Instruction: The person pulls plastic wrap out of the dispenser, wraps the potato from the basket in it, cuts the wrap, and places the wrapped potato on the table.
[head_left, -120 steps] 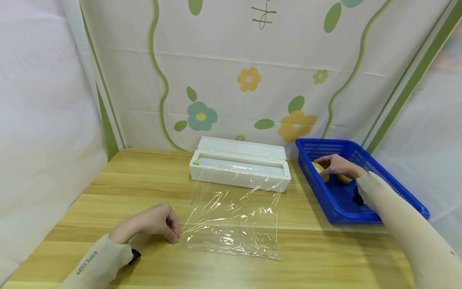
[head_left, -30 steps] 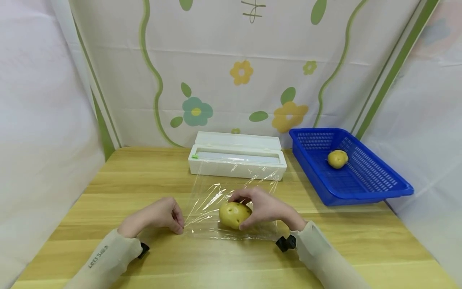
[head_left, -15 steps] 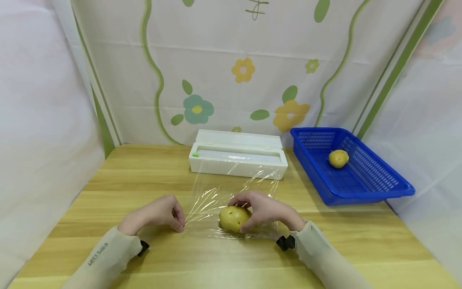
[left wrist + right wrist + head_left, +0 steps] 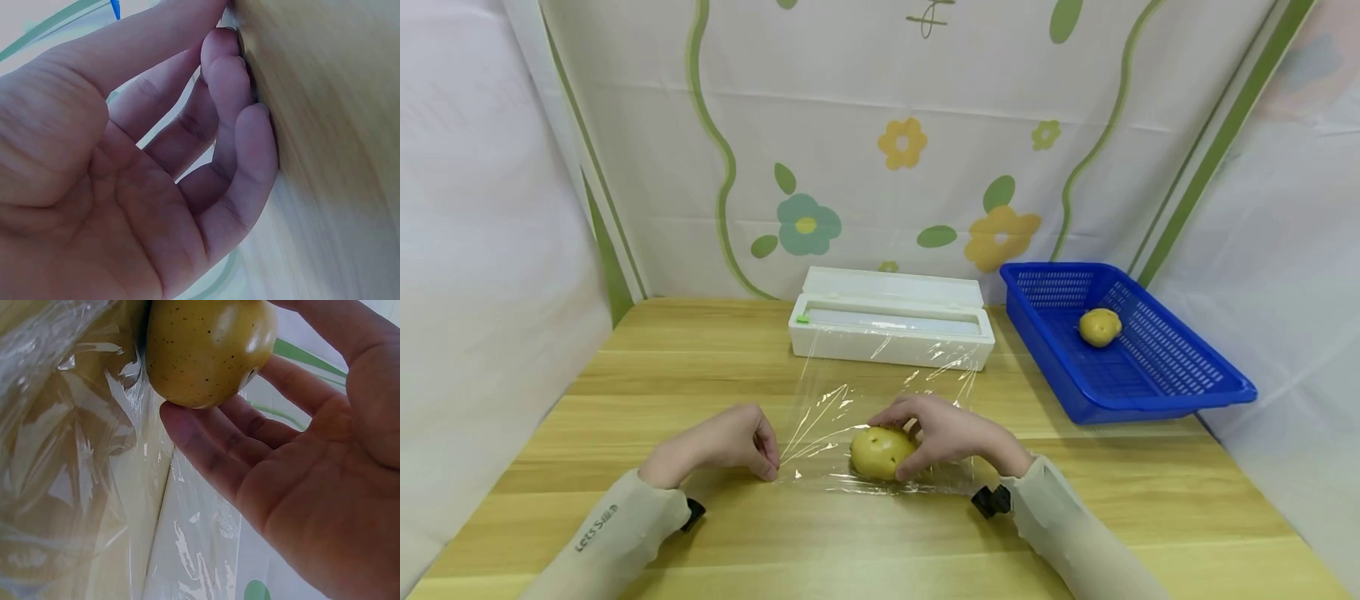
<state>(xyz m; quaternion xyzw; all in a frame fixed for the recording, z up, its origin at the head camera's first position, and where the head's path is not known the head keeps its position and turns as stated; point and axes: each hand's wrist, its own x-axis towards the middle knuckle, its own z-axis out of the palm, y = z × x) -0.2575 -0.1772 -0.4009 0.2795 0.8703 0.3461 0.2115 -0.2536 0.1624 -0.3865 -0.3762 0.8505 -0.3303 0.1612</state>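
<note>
A yellow potato (image 4: 878, 452) sits on a sheet of clear plastic wrap (image 4: 831, 408) drawn out toward the front of the table. My right hand (image 4: 946, 432) grips the potato from its right side, thumb in front and fingers behind; the right wrist view shows the fingers curved round the speckled potato (image 4: 209, 353). At the sheet's left front corner my left hand (image 4: 733, 442) pinches the film between thumb and forefinger, and creases fan out from there. In the left wrist view the other fingers (image 4: 253, 150) curl down against the tabletop.
Behind the sheet stands a white wrap dispenser box (image 4: 887, 342) with its lid raised and a green slider at its left end; the film runs out of it. A blue plastic basket (image 4: 1075, 392) at the back right holds another potato (image 4: 1100, 327). A printed cloth hangs behind.
My right hand has brought a potato from the blue basket onto the wrap and still grips it there. My left hand keeps its pinch at the film's corner. The last second shows little motion.
</note>
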